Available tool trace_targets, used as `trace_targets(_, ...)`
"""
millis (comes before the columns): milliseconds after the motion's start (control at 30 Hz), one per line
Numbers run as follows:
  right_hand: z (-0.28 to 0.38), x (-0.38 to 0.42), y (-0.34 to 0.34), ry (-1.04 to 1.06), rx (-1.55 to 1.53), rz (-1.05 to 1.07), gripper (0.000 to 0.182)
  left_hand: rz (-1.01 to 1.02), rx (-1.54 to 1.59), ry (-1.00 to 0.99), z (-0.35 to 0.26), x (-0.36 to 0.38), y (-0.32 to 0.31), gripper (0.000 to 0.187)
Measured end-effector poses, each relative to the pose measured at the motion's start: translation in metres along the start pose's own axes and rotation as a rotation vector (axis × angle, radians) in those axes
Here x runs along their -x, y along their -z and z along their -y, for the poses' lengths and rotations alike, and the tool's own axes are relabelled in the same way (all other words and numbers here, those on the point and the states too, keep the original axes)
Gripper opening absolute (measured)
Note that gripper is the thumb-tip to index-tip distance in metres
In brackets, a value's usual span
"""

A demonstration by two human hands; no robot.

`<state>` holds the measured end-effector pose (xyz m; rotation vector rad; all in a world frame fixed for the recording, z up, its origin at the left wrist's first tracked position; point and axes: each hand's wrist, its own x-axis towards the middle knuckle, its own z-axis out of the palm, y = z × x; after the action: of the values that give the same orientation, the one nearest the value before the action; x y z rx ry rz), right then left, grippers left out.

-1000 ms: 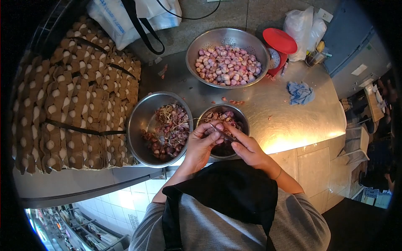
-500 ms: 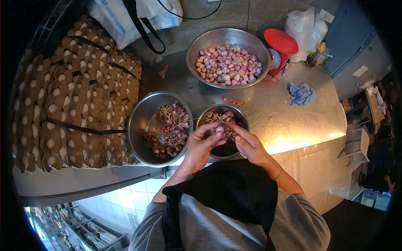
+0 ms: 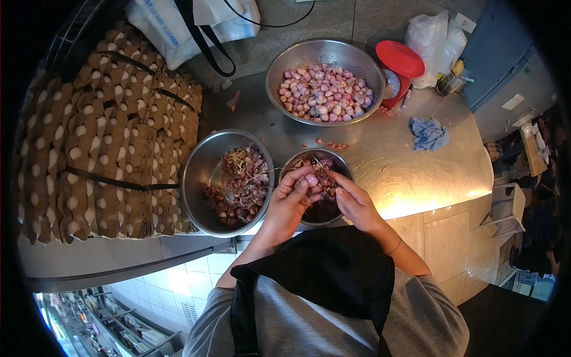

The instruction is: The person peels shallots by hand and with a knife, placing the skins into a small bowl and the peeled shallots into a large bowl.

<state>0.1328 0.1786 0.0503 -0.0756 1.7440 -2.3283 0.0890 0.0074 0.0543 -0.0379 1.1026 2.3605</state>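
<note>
Head view: my left hand (image 3: 289, 199) pinches a shallot (image 3: 310, 180) over the small steel bowl (image 3: 345, 168); my right hand (image 3: 354, 202) grips it too; no writing legible.

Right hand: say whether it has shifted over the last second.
Yes. The right hand has drawn slightly inward toward the left hand, its fingertips now over the small bowl rather than nearer its front rim.

i see a heavy fisheye view, black vignette around bent edges, hard glare on the shiny steel counter (image 3: 410, 178) near its front edge, bright overhead light, centre sharp, corners soft
</note>
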Motion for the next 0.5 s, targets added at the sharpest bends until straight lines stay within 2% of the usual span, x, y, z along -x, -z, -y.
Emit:
trace_targets(100,-0.002,-0.001,0.004,-0.018,0.076,-0.061,0.04,-0.039,0.061,0.073,-0.004,0.0,0.003,0.025)
trace_targets(267,-0.009,-0.003,0.004,0.107,0.27,-0.13,0.041,-0.05,0.01,0.05,-0.001,-0.001,0.006,0.026)
trace_targets(400,-0.011,-0.001,0.001,0.077,0.244,-0.055,0.041,-0.05,0.033,0.04,-0.002,-0.001,0.001,0.027)
trace_targets(500,-0.014,0.002,0.005,-0.078,0.069,-0.018,0.041,-0.118,-0.05,-0.017,0.006,-0.008,0.007,0.026)
